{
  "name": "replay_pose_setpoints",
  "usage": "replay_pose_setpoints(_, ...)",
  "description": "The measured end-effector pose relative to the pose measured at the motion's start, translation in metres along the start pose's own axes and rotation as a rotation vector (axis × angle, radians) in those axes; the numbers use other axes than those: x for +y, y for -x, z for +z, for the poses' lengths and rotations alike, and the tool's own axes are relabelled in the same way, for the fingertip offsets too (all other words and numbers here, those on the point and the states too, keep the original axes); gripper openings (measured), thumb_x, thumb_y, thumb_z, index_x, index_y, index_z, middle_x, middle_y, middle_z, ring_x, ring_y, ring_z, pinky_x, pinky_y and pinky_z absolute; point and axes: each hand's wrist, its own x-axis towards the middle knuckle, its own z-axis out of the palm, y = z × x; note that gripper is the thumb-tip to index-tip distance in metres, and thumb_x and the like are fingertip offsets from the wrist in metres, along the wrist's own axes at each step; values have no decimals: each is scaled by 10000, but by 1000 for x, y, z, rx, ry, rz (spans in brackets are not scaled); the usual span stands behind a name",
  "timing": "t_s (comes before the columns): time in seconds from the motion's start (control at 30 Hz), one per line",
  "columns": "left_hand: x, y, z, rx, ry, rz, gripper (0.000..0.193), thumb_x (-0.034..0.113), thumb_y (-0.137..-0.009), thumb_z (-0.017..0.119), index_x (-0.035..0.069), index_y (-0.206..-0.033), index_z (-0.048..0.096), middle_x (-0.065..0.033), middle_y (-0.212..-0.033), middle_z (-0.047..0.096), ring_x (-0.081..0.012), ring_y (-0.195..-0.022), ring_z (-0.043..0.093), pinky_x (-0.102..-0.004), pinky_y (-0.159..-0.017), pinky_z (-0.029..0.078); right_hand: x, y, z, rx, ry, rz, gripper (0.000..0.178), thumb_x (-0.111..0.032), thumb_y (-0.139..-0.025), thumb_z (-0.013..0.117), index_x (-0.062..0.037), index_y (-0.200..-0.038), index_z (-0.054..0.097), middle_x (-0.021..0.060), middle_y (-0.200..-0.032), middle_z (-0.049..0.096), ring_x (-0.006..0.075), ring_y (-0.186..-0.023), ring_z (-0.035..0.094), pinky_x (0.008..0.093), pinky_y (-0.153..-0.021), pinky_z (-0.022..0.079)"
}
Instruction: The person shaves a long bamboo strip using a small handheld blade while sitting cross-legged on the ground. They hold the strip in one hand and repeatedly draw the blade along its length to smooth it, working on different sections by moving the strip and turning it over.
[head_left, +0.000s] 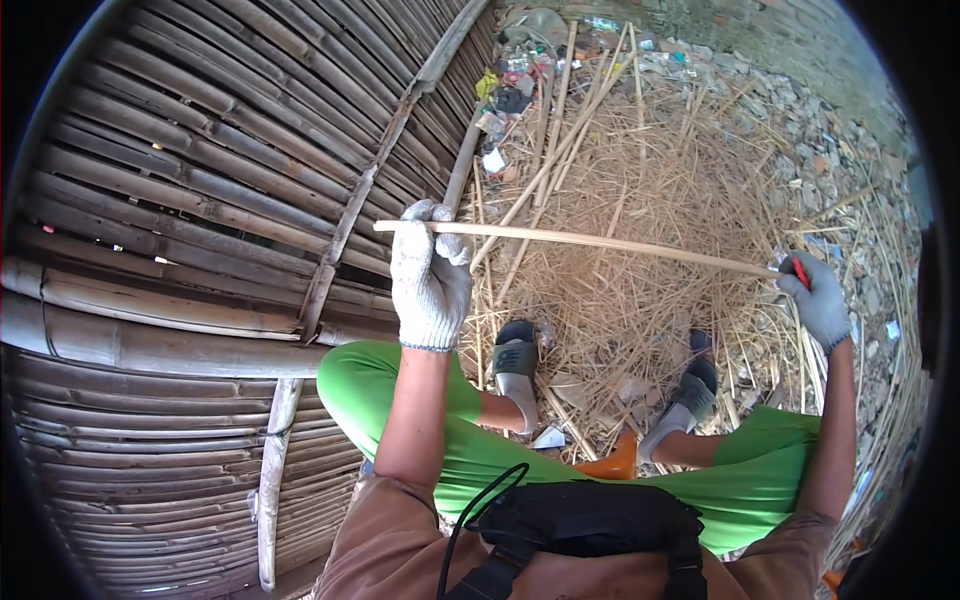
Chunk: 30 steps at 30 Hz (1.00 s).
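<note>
A long, pale bamboo strip (600, 241) stretches almost level across the view between my two gloved hands. Near its left end, my left hand (430, 275) is closed around it in a white knitted glove, with a short end sticking out past the fingers. Far to the right, the gloved fingers of my right hand (818, 298) are closed at the strip's other end. A small red object (800, 272) also shows in that hand; most of it is covered, so its kind cannot be made out.
A bamboo-slat wall (200, 160) rises along the left. Shavings (640, 290) cover the ground before my sandalled feet, with longer bamboo strips (560, 140) lying beyond. Rubble (850, 190) lies at the right. Something orange (610, 462) is between my legs.
</note>
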Motion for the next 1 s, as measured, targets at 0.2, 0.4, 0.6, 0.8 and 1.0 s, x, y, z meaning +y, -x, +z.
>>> replay_pose_setpoints(0.2, 4, -3, -10, 94, -35, 46, 352, 205, -1061, 800, 41, -1337, 656, -96, -1144, 731, -144, -857, 651, -294, -747, 560, -13, 4, -1, 42, 94, -61, 306, -161, -916, 857, -21, -1114, 671, 160, -927, 701, 329, -825, 683, 436, -790, 555)
replay_pose_setpoints(0.4, -30, 18, 0, 31, -142, -41, 319, 207, -1091, 768, 54, -1349, 662, -57, -1135, 702, -109, -808, 606, -281, -729, 512, -41, 3, 16, -29, 187, -168, 311, -290, -948, 846, -29, -1038, 703, 201, -907, 690, 421, -858, 690, 493, -806, 547)
replay_pose_setpoints(0.6, -92, 49, 32, -14, -196, -250, 277, 162, -1117, 722, 71, -1376, 679, -89, -1214, 702, -134, -847, 630, -319, -756, 537, -84, 9, 42, -229, 218, -145, 333, -372, -958, 821, -60, -1001, 712, 182, -893, 708, 416, -870, 718, 515, -794, 555)
replay_pose_setpoints(0.8, -88, 33, 34, 88, -191, -207, 276, 162, -1121, 717, 40, -1364, 666, -106, -1175, 756, -122, -786, 657, -302, -717, 560, -72, 7, 46, -186, 326, -139, 347, -404, -922, 833, -82, -996, 728, 167, -897, 724, 404, -880, 728, 531, -807, 558)
replay_pose_setpoints(1.0, -75, 0, 21, 141, -346, -47, 271, 171, -1078, 772, 49, -1308, 693, -35, -1072, 746, -80, -760, 615, -266, -690, 520, -7, 21, 28, 8, 388, -121, 370, -447, -967, 791, -100, -1092, 756, 145, -1051, 732, 381, -1004, 724, 513, -886, 563)
